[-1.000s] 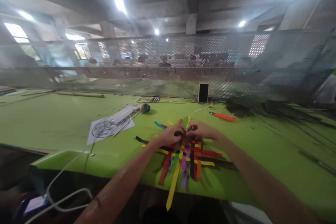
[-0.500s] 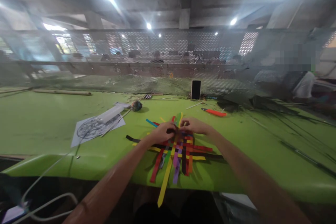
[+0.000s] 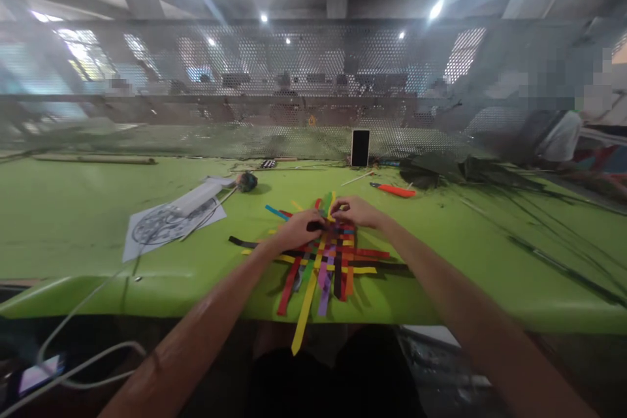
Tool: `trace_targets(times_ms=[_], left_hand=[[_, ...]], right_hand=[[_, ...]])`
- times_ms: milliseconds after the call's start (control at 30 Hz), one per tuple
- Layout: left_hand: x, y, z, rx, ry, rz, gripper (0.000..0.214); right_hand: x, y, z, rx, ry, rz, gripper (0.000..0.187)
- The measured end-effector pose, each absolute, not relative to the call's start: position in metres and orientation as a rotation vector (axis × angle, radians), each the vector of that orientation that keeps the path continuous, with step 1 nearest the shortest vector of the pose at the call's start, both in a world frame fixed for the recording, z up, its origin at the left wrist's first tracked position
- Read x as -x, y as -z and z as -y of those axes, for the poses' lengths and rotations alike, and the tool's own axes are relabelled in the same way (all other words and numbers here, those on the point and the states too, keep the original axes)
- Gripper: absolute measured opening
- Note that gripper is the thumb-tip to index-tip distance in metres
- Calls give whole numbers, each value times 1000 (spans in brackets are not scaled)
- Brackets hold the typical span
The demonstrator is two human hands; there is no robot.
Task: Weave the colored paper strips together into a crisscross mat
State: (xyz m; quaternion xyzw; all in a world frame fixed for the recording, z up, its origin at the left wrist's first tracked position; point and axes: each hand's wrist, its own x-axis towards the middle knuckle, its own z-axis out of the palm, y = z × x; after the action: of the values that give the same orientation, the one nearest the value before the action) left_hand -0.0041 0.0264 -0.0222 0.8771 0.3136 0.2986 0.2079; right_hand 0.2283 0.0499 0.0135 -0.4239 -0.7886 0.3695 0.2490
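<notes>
Apparently interlacing strips [image 3: 324, 264], curling left hand [image 3: 300, 228] and right hand [image 3: 360, 211] partway; can't tell if gripping. Next likely needing precise alignment.

Flat interwoven strips [image 3: 337, 271] formed checks of red, yellow, purple, orange, green and black (one was blue); the flat white paper sheet [image 3: 159, 225] bore a dark rounded pattern.

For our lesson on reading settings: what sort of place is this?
Probably a craft workshop: crossed colored paper-like strips and a red-handled tool lie on a long green table, with a mesh screen behind.
</notes>
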Motion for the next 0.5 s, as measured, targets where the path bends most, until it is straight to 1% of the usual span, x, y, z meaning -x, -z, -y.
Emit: trace_targets(times_ms=[267, 500], left_hand=[[2, 22, -23, -2519, -821, -874, 35], [0, 22, -19, -2583, -771, -873, 37]], right_hand=[[-229, -9, -55, 1204, -1009, 2083, 22], [-227, -7, -56, 1280, -988, 2028, 35]])
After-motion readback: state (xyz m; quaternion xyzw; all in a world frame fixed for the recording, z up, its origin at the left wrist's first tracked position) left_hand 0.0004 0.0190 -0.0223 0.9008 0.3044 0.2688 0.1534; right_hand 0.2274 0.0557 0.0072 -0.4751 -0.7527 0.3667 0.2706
